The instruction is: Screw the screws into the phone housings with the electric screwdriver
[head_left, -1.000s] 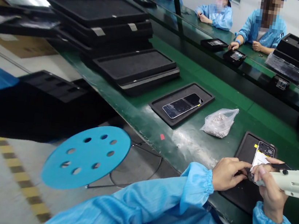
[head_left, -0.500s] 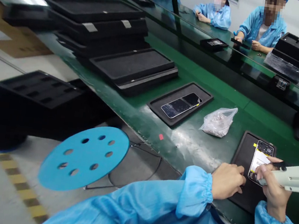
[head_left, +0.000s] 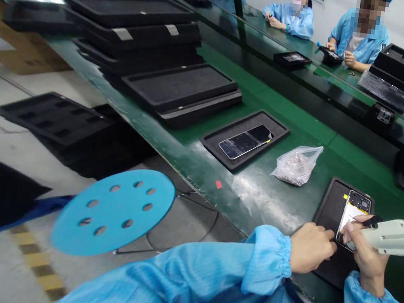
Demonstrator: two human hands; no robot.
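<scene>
An opened phone [head_left: 353, 215] with its back off lies in a black tray [head_left: 333, 201] on the green belt at the lower right. My right hand [head_left: 365, 255] is wrapped round a pale electric screwdriver [head_left: 393, 237], whose tip meets the phone's lower edge. My left hand [head_left: 311, 247] rests on the tray beside the phone, fingers curled, fingertips touching the phone's lower left corner. Both arms wear blue sleeves.
A second tray [head_left: 245, 138] holds a phone face up, with a plastic bag of small parts [head_left: 296, 165] beside it. Black trays [head_left: 152, 48] are stacked at the back left. A blue stool [head_left: 114, 212] stands on the floor. Other workers [head_left: 358, 35] sit across the line.
My left hand slid slightly right toward the phone's corner. The screwdriver lifted a little. A dark shape at the left moved down and away. A worker across picked up a tray.
</scene>
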